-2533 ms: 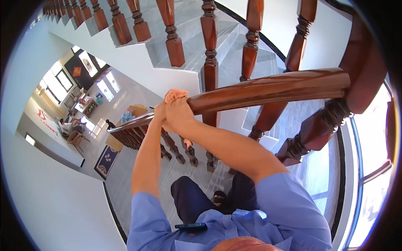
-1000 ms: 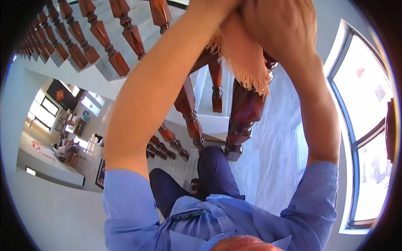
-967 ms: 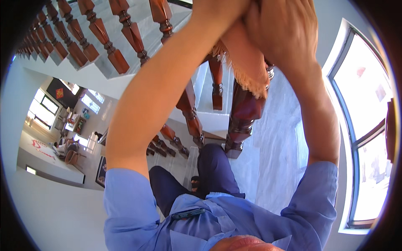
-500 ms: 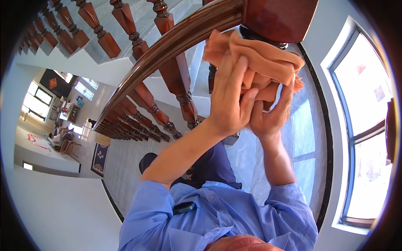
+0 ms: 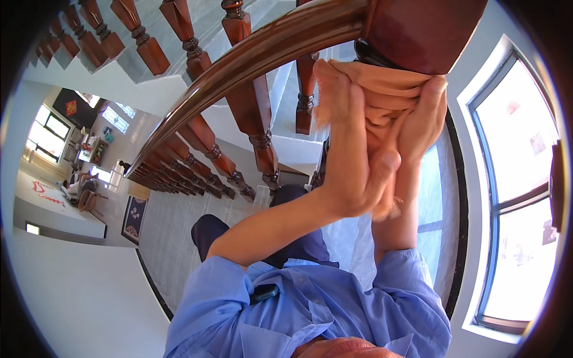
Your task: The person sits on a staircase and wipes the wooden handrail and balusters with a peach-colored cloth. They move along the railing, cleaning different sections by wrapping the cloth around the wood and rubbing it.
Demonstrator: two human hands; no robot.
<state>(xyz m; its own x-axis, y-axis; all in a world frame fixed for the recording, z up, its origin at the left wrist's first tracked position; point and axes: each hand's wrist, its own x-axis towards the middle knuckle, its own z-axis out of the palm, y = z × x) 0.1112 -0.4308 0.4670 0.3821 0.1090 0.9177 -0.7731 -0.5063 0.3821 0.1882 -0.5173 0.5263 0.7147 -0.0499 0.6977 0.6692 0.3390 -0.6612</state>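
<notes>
An orange-brown cloth (image 5: 388,80) with frayed edges is bunched in folds against the narrow part of a dark red wooden newel post, just under its square block (image 5: 421,36). My left hand (image 5: 352,161) presses the cloth from the left, fingers pointing up along it and thumb lying across its lower folds. From the right, my right hand (image 5: 425,122) cups the cloth, its fingertips close beneath the block. Between the palms a tail of cloth hangs down. The cloth and hands hide most of the post's narrow part.
A curved, polished handrail (image 5: 268,51) runs from the block down to the left, above turned balusters (image 5: 248,110). Grey marble steps (image 5: 292,152) lie behind it. At the right is a tall window (image 5: 516,179) in a white wall. A room with furniture shows far left.
Both hands have moved up and slightly right with the cloth. The cloth, earlier loosely crumpled, now sits gathered between the palms under the block. My view has shifted a little.
</notes>
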